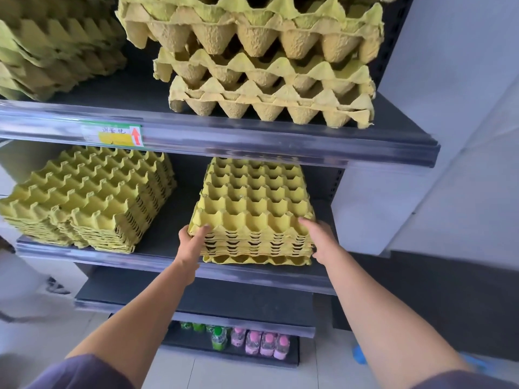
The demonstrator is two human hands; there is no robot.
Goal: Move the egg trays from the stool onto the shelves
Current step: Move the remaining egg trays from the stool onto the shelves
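Note:
A stack of yellow egg trays sits on the middle shelf, right of centre. My left hand holds its front left corner, thumb on top of the stack. My right hand holds the front right corner, fingers along the side. The bottom tray juts out slightly at the front. The stool is out of view.
A taller egg tray stack stands on the same shelf at the left. The upper shelf carries more tray piles. A bare dark shelf lies below, with bottles on the lowest one. A grey wall is right.

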